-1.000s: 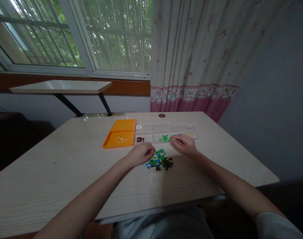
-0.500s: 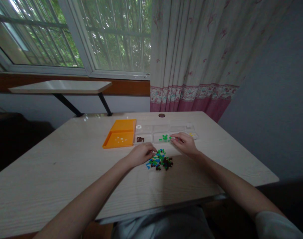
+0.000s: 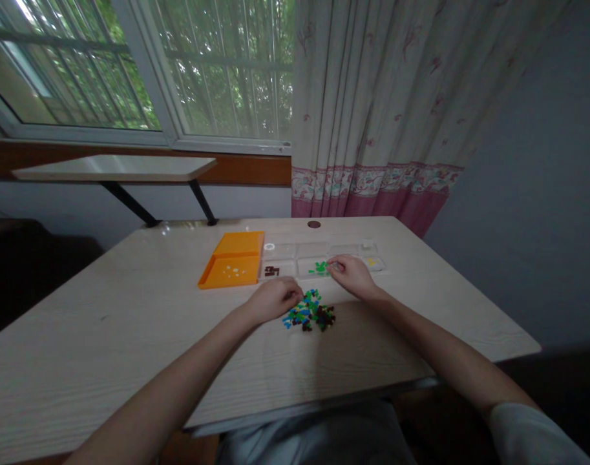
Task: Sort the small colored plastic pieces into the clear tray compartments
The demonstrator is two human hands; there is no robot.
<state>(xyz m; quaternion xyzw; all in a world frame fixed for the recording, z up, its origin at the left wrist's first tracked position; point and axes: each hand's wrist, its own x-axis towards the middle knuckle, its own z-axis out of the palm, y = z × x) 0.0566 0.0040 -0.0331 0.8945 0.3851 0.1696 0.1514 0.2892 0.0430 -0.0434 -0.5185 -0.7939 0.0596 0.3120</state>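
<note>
Pile of coloured pieces [image 3: 310,314] on desk [image 3: 130,316] | left hand [image 3: 275,298] at its edge | right hand [image 3: 351,276] beside green pieces [image 3: 318,267] in clear tray [image 3: 312,250] | fingers curled, grip unclear on both

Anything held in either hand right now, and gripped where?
Cannot tell: left hand is at the pile of small pieces, right hand by the green pieces; anything pinched is too small to see.

One camera on the person's head looks forward and down, over the near table [image 3: 130,290], toward the window [image 3: 227,77].
</note>
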